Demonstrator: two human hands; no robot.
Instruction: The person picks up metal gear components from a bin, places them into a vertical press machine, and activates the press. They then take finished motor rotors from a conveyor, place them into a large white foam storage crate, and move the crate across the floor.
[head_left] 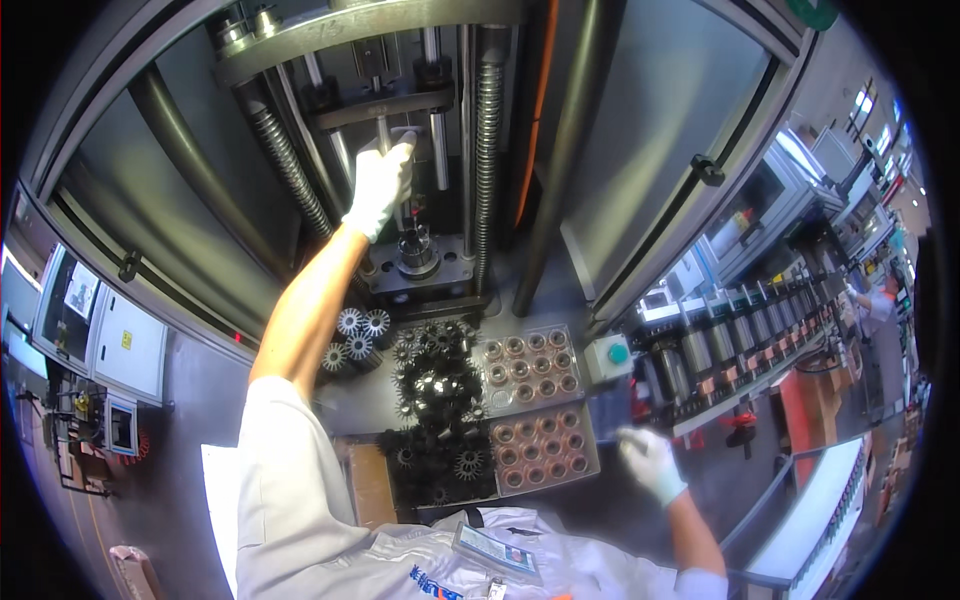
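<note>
My left hand (381,186), in a white glove, is raised inside a press. Its fingers are closed close under the ram's crossbar (385,108), and what they grip is mostly hidden by the glove. Below that hand a round metal fixture (417,257) stands on the press base. My right hand (652,466), also gloved, is off to the right of the lower clear tray (545,447), and its fingers are smeared by motion. That tray and the upper clear tray (529,366) hold several copper-coloured rings.
Slotted dark metal cores (440,375) are heaped left of the trays, and a few finned ones (357,335) stand near the press base. A box with a green button (617,354) sits right of the trays. Guide columns (487,170) flank the ram. Machinery (740,345) lines the right.
</note>
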